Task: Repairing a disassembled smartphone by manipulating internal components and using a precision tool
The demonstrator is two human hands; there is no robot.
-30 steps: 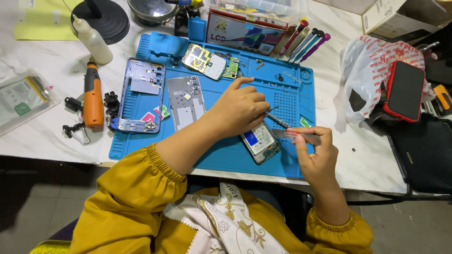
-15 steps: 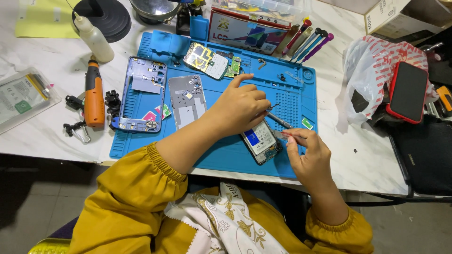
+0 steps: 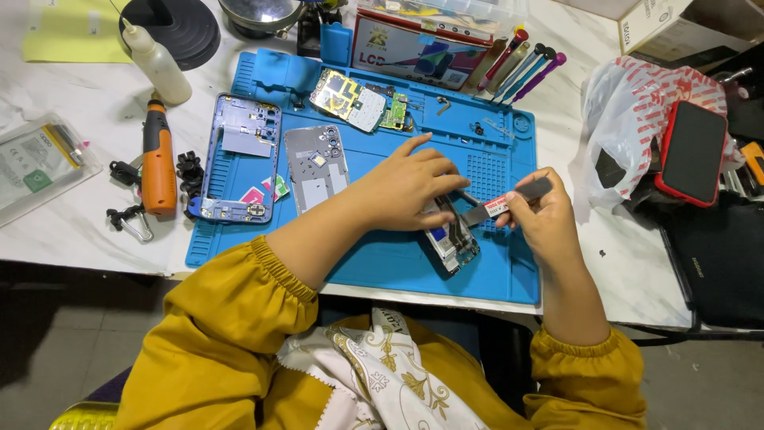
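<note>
A small phone part with a silver frame (image 3: 454, 239) lies on the blue work mat (image 3: 382, 263) near its front edge. My left hand (image 3: 410, 189) rests flat on the part's upper end and presses it down. My right hand (image 3: 545, 219) grips dark tweezers (image 3: 497, 207) with a red-and-white label, their tips pointing left at the part beside my left fingers. Both sleeves are mustard yellow.
On the mat lie a blue phone frame (image 3: 239, 155), a grey back cover (image 3: 317, 167) and a circuit board (image 3: 354, 99). Left of the mat are an orange rotary tool (image 3: 157, 159) and a white bottle (image 3: 157, 62). A red-cased phone (image 3: 691, 151) lies at the right.
My right hand has moved up and left, bringing the tweezers closer to the phone part. My left hand stays pressed on the part.
</note>
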